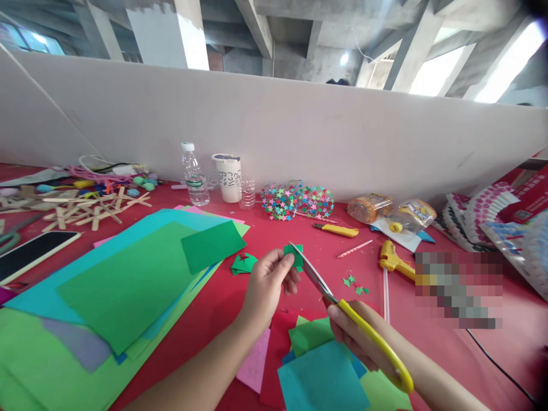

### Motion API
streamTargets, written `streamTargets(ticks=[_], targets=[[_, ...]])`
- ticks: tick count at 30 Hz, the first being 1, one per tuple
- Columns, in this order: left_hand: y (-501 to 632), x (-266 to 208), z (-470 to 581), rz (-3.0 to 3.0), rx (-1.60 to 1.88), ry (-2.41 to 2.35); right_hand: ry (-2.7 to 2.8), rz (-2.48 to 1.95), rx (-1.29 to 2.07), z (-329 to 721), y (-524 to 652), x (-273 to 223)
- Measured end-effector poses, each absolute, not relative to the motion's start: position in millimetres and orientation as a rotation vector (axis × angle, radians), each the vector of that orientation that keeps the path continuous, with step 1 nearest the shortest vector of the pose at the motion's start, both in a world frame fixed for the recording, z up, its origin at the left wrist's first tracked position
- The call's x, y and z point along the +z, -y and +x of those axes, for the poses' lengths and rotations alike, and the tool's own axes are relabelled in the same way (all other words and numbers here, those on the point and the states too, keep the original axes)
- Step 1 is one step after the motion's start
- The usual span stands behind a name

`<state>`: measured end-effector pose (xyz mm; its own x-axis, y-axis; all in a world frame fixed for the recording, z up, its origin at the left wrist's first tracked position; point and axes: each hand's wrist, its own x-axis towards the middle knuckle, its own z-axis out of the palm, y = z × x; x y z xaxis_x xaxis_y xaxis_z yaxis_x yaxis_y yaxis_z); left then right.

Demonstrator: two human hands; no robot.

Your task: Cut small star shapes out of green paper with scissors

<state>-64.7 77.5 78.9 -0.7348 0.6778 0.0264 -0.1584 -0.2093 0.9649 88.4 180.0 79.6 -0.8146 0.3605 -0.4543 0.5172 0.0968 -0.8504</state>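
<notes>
Between the thumb and fingers of my left hand is a small green paper piece. My right hand grips the yellow handles of a pair of scissors, whose blades point up and left and reach the paper's edge. Just left of my left hand lies a small stack of green paper pieces with a red star on it. Several green and red stars lie on the table right of the scissors. Below my hands is a pile of coloured paper squares.
Large green and blue sheets cover the left side, near a phone and wooden sticks. Behind are a water bottle, a white cup and star-covered bottles. A yellow cutter and glue gun lie right.
</notes>
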Motion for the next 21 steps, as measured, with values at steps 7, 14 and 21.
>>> streamTargets(ticks=[7, 14, 21], targets=[[-76.9, 80.5, -64.2, 0.61, 1.987, -1.501, -2.27, 0.884, -1.758, 87.5, -179.8, 83.1], [-76.2, 79.2, -68.7, 0.609, 1.983, -1.455, -2.407, 0.852, -1.677, 87.1, -181.8, 83.5], [-75.2, 76.9, -71.4, 0.527, 1.894, -1.171, -2.398, 0.834, -1.63, 85.8, -181.5, 88.8]])
